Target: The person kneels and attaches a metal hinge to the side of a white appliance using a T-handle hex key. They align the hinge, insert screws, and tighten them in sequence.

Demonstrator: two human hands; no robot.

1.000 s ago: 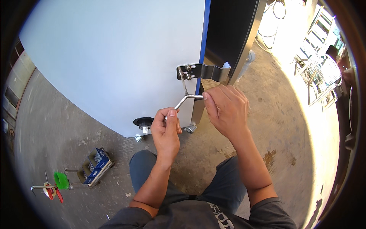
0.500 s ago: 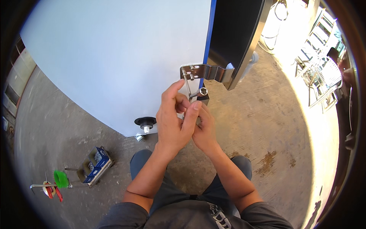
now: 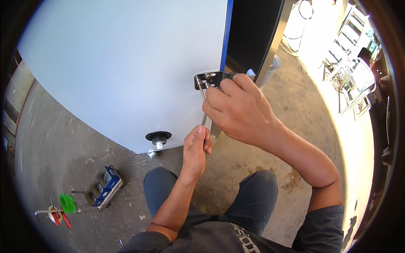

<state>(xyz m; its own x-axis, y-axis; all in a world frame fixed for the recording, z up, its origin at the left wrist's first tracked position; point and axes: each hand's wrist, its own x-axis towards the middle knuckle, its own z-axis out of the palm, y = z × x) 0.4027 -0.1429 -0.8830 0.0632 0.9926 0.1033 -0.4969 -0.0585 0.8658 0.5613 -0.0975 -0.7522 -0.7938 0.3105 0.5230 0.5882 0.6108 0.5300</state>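
Observation:
A large white panel (image 3: 126,71) with a blue edge stands in front of me, with a dark metal hinge bracket (image 3: 209,78) screwed near its lower right corner. A thin metal hex key (image 3: 202,97) runs from the bracket down to my left hand (image 3: 195,147), which is closed around its lower end. My right hand (image 3: 240,110) covers the bracket's right part and pinches the key's upper section against the bracket. The key's tip at the screws is partly hidden by my fingers.
A black adjustable foot (image 3: 158,137) sticks out under the panel's bottom edge. On the concrete floor at lower left lie a blue box of screws (image 3: 104,187), a green-handled tool (image 3: 67,203) and red-handled pliers (image 3: 57,216). A dark cabinet (image 3: 253,38) stands behind the panel. My knees are bent below.
My hands separated from the clasped position: the left hand dropped to the key's lower end, the right hand rose onto the bracket. The view moved closer to the hinge.

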